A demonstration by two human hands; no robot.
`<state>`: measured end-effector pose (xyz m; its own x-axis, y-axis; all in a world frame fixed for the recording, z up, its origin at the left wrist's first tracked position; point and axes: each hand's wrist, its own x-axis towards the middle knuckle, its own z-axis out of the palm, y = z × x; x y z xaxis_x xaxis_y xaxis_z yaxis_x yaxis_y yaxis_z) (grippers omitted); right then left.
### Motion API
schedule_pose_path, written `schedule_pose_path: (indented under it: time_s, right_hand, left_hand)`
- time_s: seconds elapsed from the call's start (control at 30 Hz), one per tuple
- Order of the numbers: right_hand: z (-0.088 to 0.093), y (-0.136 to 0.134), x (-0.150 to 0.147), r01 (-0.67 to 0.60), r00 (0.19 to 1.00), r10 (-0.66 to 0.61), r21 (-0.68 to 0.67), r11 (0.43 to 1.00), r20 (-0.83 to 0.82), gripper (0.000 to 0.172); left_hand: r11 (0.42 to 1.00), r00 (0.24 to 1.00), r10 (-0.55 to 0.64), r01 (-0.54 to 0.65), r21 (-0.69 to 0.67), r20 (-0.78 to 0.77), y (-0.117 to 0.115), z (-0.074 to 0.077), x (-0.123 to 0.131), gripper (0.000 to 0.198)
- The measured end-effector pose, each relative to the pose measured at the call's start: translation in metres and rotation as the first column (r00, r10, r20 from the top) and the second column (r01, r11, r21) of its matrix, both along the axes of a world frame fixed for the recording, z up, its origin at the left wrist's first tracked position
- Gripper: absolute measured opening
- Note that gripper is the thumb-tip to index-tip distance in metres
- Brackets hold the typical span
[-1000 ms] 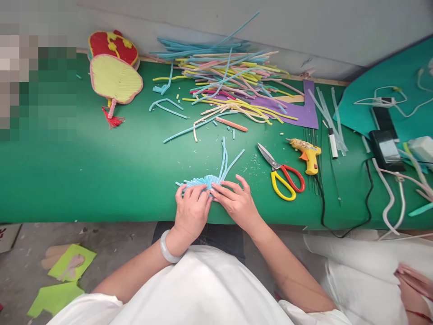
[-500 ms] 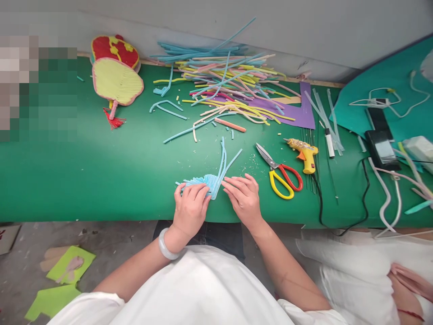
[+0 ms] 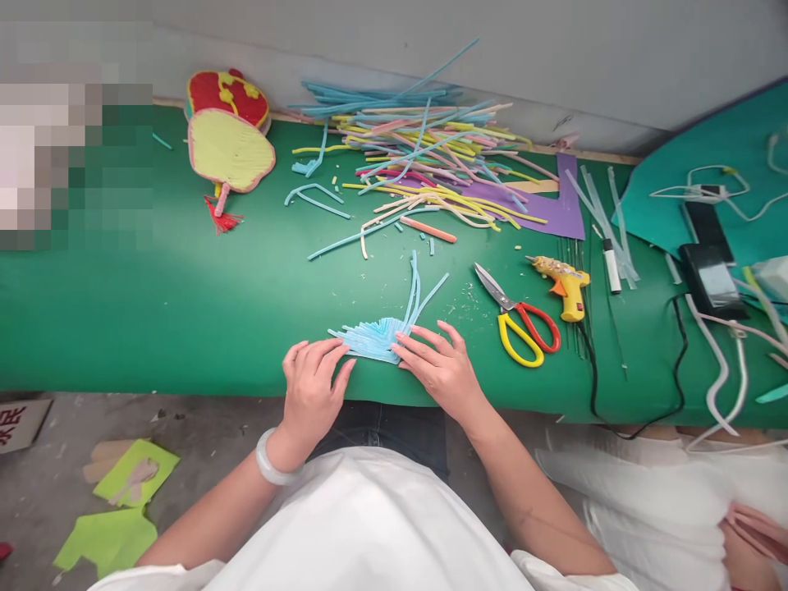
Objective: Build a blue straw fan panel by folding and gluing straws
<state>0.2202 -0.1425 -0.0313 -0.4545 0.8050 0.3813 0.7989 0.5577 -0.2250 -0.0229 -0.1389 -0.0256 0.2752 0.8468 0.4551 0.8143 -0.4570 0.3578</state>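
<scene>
A fan-shaped piece of light-blue pipe cleaners (image 3: 373, 338) lies at the front of the green table, with a few long stems rising from its right end. My left hand (image 3: 311, 373) is at the piece's left end, fingertips on its lower edge and thumb apart from the fingers. On the right end rest the spread fingers of my right hand (image 3: 436, 358); its palm side is hidden. Scissors (image 3: 510, 316) with one red and one yellow handle lie to the right of that hand. Beyond them is a yellow glue gun (image 3: 565, 287).
A heap of coloured pipe cleaners (image 3: 424, 139) lies along the wall, partly over a purple sheet (image 3: 566, 213). Two fan-shaped crafts (image 3: 231, 148) are at the back left. Clear glue sticks (image 3: 600, 217), a marker (image 3: 611, 267) and a black cable (image 3: 668, 394) lie right. Another person sits at right.
My left hand has slid left and toward me, uncovering more of the blue piece. My right hand has come down onto its right end. The view has shifted slightly.
</scene>
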Motion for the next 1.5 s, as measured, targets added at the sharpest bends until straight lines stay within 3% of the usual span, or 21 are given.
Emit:
schedule_pose_path:
  time_s: [0.17, 0.4, 0.83, 1.3, 1.5]
  right_hand:
    - [-0.001, 0.002, -0.002, -0.035, 0.999, 0.035, 0.007, 0.999, 0.024, 0.028]
    - [0.009, 0.003, -0.020, -0.044, 0.998, 0.046, -0.067, 0.997, 0.030, 0.034]
    - [0.002, 0.004, -0.040, -0.059, 0.986, 0.086, -0.186, 0.981, 0.141, 0.048]
    - [0.001, 0.002, -0.040, -0.053, 0.987, 0.080, -0.189, 0.981, 0.143, 0.050]
    - [0.001, 0.002, -0.041, -0.049, 0.987, 0.077, -0.187, 0.981, 0.142, 0.050]
  left_hand:
    - [0.999, 0.999, -0.052, 0.052, 0.000, -0.001, -0.015, -0.002, -0.001, 0.017]
    - [0.997, 0.997, -0.074, 0.074, -0.031, -0.022, -0.032, -0.011, 0.003, 0.032]
    - [0.986, 0.970, -0.116, 0.088, -0.139, -0.213, -0.035, -0.019, -0.004, 0.062]
    - [0.977, 0.951, -0.117, 0.058, -0.205, -0.286, -0.032, -0.016, -0.003, 0.064]
    - [0.984, 0.977, -0.097, 0.067, -0.162, -0.188, -0.033, -0.017, -0.005, 0.058]
